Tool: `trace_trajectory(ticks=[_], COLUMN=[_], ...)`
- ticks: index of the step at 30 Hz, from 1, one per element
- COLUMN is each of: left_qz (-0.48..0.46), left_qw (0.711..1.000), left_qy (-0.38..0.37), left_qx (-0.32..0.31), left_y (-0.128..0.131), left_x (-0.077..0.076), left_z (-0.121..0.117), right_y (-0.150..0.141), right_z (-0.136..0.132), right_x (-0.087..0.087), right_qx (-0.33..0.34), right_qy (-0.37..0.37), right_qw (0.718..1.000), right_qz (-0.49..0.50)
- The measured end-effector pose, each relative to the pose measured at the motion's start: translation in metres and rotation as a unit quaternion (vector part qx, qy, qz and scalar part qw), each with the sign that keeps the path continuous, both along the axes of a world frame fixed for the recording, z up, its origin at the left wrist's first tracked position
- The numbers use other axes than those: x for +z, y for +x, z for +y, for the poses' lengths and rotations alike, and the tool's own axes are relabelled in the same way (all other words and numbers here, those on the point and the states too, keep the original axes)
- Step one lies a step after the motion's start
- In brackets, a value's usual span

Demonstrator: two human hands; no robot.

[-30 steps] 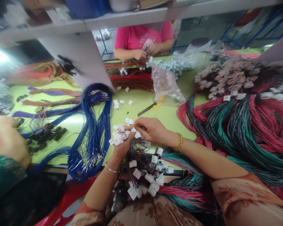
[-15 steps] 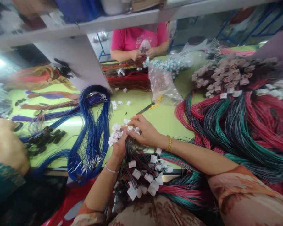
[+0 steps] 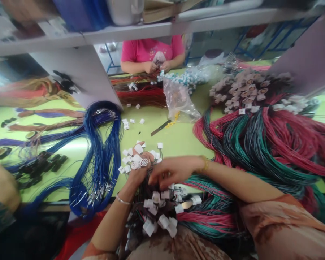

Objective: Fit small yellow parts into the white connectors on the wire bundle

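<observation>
Closest to me, a heap of white housings (image 3: 164, 221) sits against my front at the table's edge, with red, green and black wires (image 3: 208, 219) running off to the right. Just beyond, my left hand (image 3: 139, 172) grasps a bunch of white connectors (image 3: 139, 162), their faces pointing up and outward over the green tabletop (image 3: 200, 141). My right hand (image 3: 173, 169) is just beside it, fingers curled downward, but it's blurred and I can't tell whether it grips anything. Left of my hands lies a looped blue wire bundle (image 3: 97, 144). Farther out are a dark blade (image 3: 160, 128), yellow bits (image 3: 172, 121) and a clear bag (image 3: 178, 99); across the table, a co-worker in pink (image 3: 148, 50) works with both hands together
</observation>
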State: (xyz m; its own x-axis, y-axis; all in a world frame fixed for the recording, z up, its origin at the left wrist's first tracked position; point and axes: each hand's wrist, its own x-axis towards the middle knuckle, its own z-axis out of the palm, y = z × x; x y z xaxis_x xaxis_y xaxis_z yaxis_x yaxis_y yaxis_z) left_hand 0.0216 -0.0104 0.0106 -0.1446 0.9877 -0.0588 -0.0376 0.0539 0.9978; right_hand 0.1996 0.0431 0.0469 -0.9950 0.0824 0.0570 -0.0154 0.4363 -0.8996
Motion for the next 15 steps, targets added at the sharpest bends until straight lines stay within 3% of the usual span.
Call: trace_trajectory(ticks=[1, 2, 3, 4, 5, 6, 8, 11, 15], left_qz=[0.002, 0.005, 0.010, 0.016, 0.022, 0.027, 0.033, 0.038, 0.001], left_qw=[1.000, 0.999, 0.999, 0.998, 0.997, 0.997, 0.997, 0.996, 0.998], left_qy=[0.008, 0.015, 0.020, 0.024, 0.029, 0.034, 0.047, 0.055, 0.038], left_qx=[-0.014, -0.033, -0.048, -0.059, -0.066, -0.067, -0.058, -0.052, -0.051], left_y=[0.000, 0.000, 0.000, 0.000, 0.000, 0.000, 0.000, -0.001, -0.002], left_x=[0.001, 0.002, 0.003, 0.004, 0.005, 0.007, 0.009, 0.011, 0.009], left_z=[0.000, 0.000, 0.000, -0.001, -0.001, -0.002, -0.002, -0.003, -0.005], right_y=[0.011, 0.022, 0.033, 0.043, 0.052, 0.058, 0.064, 0.061, 0.055], right_z=[0.022, 0.044, 0.065, 0.084, 0.100, 0.113, 0.129, 0.138, 0.141], right_x=[-0.002, -0.006, -0.012, -0.020, -0.028, -0.038, -0.055, -0.070, -0.074], right_qx=[-0.075, -0.191, -0.310, -0.425, -0.512, -0.552, -0.576, -0.558, -0.549], right_qy=[0.002, 0.036, 0.088, 0.144, 0.180, 0.193, 0.200, 0.193, 0.175], right_qw=[0.997, 0.981, 0.947, 0.893, 0.838, 0.808, 0.788, 0.804, 0.815], right_qz=[0.001, 0.004, -0.008, -0.031, -0.059, -0.077, -0.087, -0.074, -0.055])
